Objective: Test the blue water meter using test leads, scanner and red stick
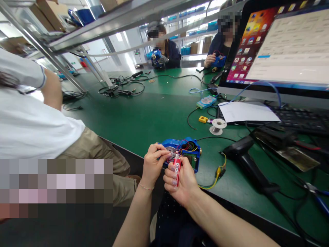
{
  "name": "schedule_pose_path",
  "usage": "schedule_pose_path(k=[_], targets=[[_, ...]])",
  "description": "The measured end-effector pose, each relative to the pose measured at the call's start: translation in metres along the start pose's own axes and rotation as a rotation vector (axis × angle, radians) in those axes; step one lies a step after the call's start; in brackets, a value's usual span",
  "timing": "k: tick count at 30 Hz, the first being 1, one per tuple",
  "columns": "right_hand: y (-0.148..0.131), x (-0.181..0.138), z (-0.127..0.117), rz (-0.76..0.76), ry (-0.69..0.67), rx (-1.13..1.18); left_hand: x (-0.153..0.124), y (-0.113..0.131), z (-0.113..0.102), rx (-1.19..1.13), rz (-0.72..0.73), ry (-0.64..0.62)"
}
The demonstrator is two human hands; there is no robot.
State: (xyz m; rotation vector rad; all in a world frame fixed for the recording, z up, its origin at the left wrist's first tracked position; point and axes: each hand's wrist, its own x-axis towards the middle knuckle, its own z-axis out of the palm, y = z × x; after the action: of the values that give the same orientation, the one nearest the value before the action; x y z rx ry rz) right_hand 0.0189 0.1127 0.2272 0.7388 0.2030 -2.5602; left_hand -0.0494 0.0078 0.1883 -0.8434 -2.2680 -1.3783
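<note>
A blue meter housing (pixel 196 164) lies at the table's near edge, its inside exposed with red, yellow and dark thin wires (pixel 183 150). My left hand (pixel 154 163) is closed in a pinch at the left of the housing, thumb and fingertips on the thin wires. Wrapped in the fingers of my right hand (pixel 181 178) is a red lighter (pixel 177 168) with white lettering, held upright. Its metal top is close to the wires at my left fingertips. Whether a flame burns there I cannot tell.
Right of the housing lie yellow-and-black clip leads (pixel 219 172), a black handheld scanner (pixel 250 164), a solder spool (pixel 218 126) and pliers (pixel 315 192). A monitor (pixel 280 48) stands behind a keyboard (pixel 303 118). A person in white (pixel 33 106) sits close on the left; two others work opposite.
</note>
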Motion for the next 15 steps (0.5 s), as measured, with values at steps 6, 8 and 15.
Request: schedule_pose_path(k=[6, 8, 15], targets=[[0.005, 0.000, 0.009, -0.095, -0.050, 0.157, 0.001, 0.001, -0.002, 0.005, 0.000, -0.023], [0.007, 0.001, 0.012, -0.112, -0.056, 0.200, 0.001, 0.002, -0.002, -0.015, -0.011, -0.023], [0.008, 0.005, 0.020, -0.122, -0.108, 0.289, 0.003, 0.001, -0.002, -0.060, -0.052, -0.022]])
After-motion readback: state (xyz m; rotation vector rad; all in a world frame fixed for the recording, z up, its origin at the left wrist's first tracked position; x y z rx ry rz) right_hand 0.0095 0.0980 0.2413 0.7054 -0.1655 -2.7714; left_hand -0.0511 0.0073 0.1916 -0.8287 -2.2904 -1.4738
